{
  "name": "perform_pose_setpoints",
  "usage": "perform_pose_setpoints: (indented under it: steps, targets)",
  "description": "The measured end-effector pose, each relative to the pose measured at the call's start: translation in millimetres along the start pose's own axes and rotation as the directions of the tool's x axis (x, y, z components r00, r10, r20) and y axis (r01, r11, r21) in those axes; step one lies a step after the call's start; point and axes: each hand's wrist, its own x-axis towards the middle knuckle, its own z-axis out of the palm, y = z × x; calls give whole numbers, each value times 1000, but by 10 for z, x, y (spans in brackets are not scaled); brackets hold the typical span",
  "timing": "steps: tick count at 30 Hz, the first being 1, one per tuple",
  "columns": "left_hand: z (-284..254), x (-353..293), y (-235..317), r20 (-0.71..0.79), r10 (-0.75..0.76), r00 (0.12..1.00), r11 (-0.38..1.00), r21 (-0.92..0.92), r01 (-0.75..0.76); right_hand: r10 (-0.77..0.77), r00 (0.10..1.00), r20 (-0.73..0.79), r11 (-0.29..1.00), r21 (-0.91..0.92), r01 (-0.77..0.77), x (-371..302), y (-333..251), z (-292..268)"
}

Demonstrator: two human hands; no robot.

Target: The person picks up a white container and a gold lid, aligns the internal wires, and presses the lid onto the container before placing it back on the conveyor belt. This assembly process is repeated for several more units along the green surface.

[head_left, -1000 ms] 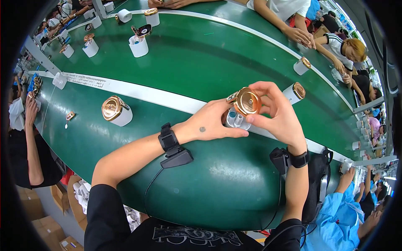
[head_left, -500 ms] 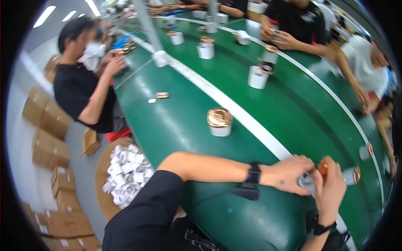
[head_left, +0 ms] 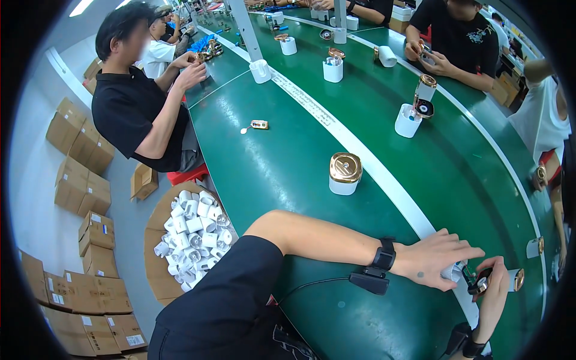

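At the lower right, my left hand (head_left: 433,259) reaches across the green table and grips a small white plastic housing (head_left: 454,272), which its fingers partly cover. Close beside it, my right hand (head_left: 494,282) has its fingers curled round a dark, round-faced lid part (head_left: 479,284) with gold trim. Between the hands the lid part sits against or just beside the housing's open end; whether they are joined I cannot tell. Just right of my right hand is another white unit with a gold top (head_left: 518,279). Left of my hands, a gold-topped white unit (head_left: 345,174) stands upright.
Several white units with raised gold lids, such as one white body (head_left: 408,122), stand on the curved green belt (head_left: 384,90). A small battery-like part (head_left: 260,125) lies on the table. White housings fill a cardboard bin (head_left: 157,264) at left. Co-workers sit around; stacked boxes (head_left: 90,234) line the floor.
The lid part in my right hand has turned from its copper-coloured side to its dark inner side. Both hands sit slightly farther right and lower in view, as the whole view has shifted.
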Motion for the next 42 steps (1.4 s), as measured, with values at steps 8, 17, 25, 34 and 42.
perform_pose_setpoints:
  steps: [8, 17, 25, 34, 42]
  targets:
    - [46, -47, -54, -61, 26, 998, 1000, 17, -25, 236, 917, 321, 767, 518, -378, 11, 49, 18]
    - [-45, 8, -79, 175, -92, 980, 925, -350, 149, -455, 890, 27, 797, -433, 421, -177, -240, -22]
    - [9, 14, -146, 114, -13, 993, 895, -441, 62, -414, 883, 223, 714, -522, 467, -258, -353, 22]
    - [-178, 3, 3, 79, 26, 997, 983, -185, -11, -148, 961, 232, 977, 184, 106, -41, -23, -15]
    - [-47, -21, -151, -64, 21, 998, 1000, -14, -22, 254, 882, 396, 958, -229, -173, -61, -81, 60]
